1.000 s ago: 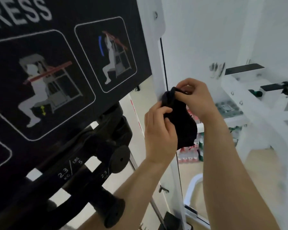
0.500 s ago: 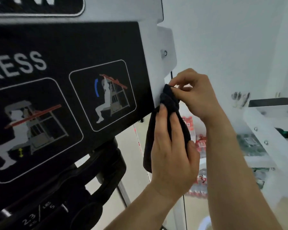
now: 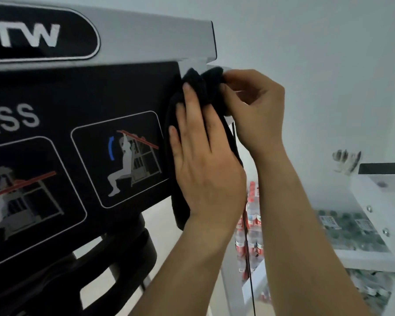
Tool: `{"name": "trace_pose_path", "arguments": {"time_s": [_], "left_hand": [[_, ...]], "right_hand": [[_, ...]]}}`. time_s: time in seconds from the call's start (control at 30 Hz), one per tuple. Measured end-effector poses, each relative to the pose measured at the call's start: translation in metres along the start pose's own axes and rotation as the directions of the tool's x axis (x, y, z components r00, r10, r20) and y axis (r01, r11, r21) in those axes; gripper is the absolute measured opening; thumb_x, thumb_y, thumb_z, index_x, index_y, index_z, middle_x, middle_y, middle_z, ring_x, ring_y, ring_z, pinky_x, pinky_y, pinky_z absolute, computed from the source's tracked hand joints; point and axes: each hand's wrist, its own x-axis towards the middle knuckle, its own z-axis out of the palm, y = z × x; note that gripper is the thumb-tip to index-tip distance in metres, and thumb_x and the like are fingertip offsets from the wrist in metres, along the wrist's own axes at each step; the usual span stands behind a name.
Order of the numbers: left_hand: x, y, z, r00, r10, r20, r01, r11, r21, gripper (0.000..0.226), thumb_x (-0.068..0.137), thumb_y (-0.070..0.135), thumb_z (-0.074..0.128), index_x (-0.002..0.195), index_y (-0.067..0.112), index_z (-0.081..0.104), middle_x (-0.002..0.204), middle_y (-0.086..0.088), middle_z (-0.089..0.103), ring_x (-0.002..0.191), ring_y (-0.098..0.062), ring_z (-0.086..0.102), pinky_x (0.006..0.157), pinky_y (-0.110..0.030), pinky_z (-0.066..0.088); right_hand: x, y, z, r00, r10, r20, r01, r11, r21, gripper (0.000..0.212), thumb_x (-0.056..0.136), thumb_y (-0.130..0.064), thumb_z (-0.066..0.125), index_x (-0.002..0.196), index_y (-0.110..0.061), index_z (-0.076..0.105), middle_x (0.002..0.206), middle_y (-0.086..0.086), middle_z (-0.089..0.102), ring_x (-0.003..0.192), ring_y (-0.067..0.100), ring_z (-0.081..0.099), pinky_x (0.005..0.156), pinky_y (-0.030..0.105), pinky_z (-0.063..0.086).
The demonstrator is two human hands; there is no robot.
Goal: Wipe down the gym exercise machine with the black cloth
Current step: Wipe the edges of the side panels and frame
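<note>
**Cloth pressed to the placard's right edge**

The left hand [image 3: 205, 156] is lying flat and open, fingers extended upward, pressing the black cloth [image 3: 203, 87] against the right edge of the exercise machine's instruction placard [image 3: 89, 106]. The right hand [image 3: 253, 106] is pinching the cloth's bunched upper end between thumb and fingertips, just below the grey header panel [image 3: 157, 39]. The cloth is hanging with its long axis running vertically along that edge, its top at the placard's upper right corner and its lower end drooping past the left wrist. Both hands are touching it; the left is covering most of it. I judge the unwiped placard face is lying leftward of the cloth, so a sideways sweep looks likely.
</note>
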Motion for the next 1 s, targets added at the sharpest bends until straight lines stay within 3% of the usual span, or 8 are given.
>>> {"name": "trace_pose_path", "arguments": {"time_s": [0.1, 0.2, 0.3, 0.43, 0.57, 0.7, 0.83, 1.0], "left_hand": [[0.004, -0.004, 0.006, 0.997, 0.072, 0.006, -0.072, 0.981, 0.179, 0.049, 0.100, 0.009, 0.038, 0.149, 0.005, 0.038, 0.164, -0.013, 0.022, 0.148, -0.026, 0.027, 0.122, -0.039, 0.007], [-0.004, -0.008, 0.002, 0.991, 0.130, 0.044, -0.136, 0.965, 0.224, 0.050, 0.105, 0.015, 0.036, 0.153, 0.008, 0.029, 0.165, -0.011, 0.018, 0.150, -0.024, 0.025, 0.123, -0.038, 0.003], [-0.030, -0.020, -0.007, 0.975, 0.163, 0.148, -0.195, 0.952, 0.237, 0.051, 0.106, 0.017, 0.032, 0.156, 0.011, 0.027, 0.167, -0.008, 0.013, 0.151, -0.022, 0.020, 0.122, -0.036, -0.004], [-0.069, -0.033, -0.009, 0.945, 0.177, 0.273, -0.238, 0.949, 0.207, 0.052, 0.102, 0.014, 0.040, 0.154, 0.009, 0.031, 0.166, -0.008, 0.018, 0.149, -0.021, 0.019, 0.121, -0.032, -0.006], [-0.075, -0.032, -0.001, 0.960, 0.165, 0.225, -0.198, 0.971, 0.135, 0.054, 0.100, 0.011, 0.037, 0.153, 0.007, 0.031, 0.164, -0.010, 0.024, 0.148, -0.022, 0.020, 0.121, -0.031, -0.008], [-0.098, -0.047, 0.011, 0.943, 0.230, 0.240, -0.255, 0.964, 0.075, 0.054, 0.102, 0.010, 0.041, 0.153, 0.006, 0.026, 0.164, -0.009, 0.019, 0.147, -0.023, 0.020, 0.121, -0.039, 0.013], [-0.133, -0.057, 0.018, 0.931, 0.224, 0.287, -0.204, 0.974, -0.097, 0.056, 0.102, 0.006, 0.048, 0.152, 0.001, 0.023, 0.162, -0.010, 0.015, 0.145, -0.029, 0.027, 0.119, -0.047, 0.031], [-0.138, -0.063, 0.012, 0.976, 0.117, 0.184, -0.033, 0.912, -0.408, 0.041, 0.095, -0.006, 0.055, 0.136, -0.005, 0.051, 0.151, -0.019, 0.041, 0.140, -0.035, 0.040, 0.109, -0.046, 0.044]], "right_hand": [[-0.011, 0.007, 0.004, 0.997, -0.007, 0.076, 0.005, 0.999, 0.035, 0.031, 0.094, 0.002, 0.056, 0.118, -0.011, 0.072, 0.112, -0.003, 0.075, 0.107, 0.008, 0.069, 0.093, 0.026, 0.054], [-0.042, 0.024, -0.004, 0.986, 0.064, 0.154, -0.081, 0.991, 0.111, 0.041, 0.098, 0.006, 0.049, 0.133, -0.008, 0.063, 0.128, 0.002, 0.069, 0.123, 0.014, 0.062, 0.106, 0.035, 0.048], [-0.076, 0.035, -0.013, 0.964, 0.183, 0.191, -0.231, 0.934, 0.272, 0.044, 0.099, 0.008, 0.044, 0.131, -0.017, 0.062, 0.126, -0.002, 0.070, 0.124, 0.017, 0.062, 0.106, 0.040, 0.049], [-0.113, 0.047, -0.018, 0.935, 0.275, 0.225, -0.333, 0.898, 0.286, 0.040, 0.100, 0.006, 0.044, 0.134, -0.010, 0.060, 0.127, 0.004, 0.069, 0.125, 0.022, 0.062, 0.106, 0.037, 0.048], [-0.109, 0.046, -0.020, 0.931, 0.307, 0.200, -0.355, 0.888, 0.293, 0.037, 0.101, 0.002, 0.047, 0.135, -0.005, 0.058, 0.129, 0.008, 0.068, 0.125, 0.023, 0.061, 0.107, 0.036, 0.046], [-0.123, 0.049, -0.016, 0.895, 0.378, 0.236, -0.436, 0.853, 0.288, 0.037, 0.103, -0.002, 0.045, 0.138, -0.008, 0.055, 0.133, 0.010, 0.065, 0.128, 0.024, 0.059, 0.111, 0.040, 0.044], [-0.164, 0.056, -0.021, 0.835, 0.485, 0.260, -0.545, 0.795, 0.267, 0.035, 0.106, -0.010, 0.043, 0.137, -0.016, 0.059, 0.129, 0.007, 0.068, 0.124, 0.025, 0.061, 0.110, 0.045, 0.045], [-0.152, 0.040, -0.030, 0.825, 0.515, 0.231, -0.551, 0.825, 0.129, 0.037, 0.104, -0.008, 0.043, 0.138, -0.014, 0.059, 0.130, 0.002, 0.067, 0.125, 0.018, 0.060, 0.106, 0.037, 0.045]]}}
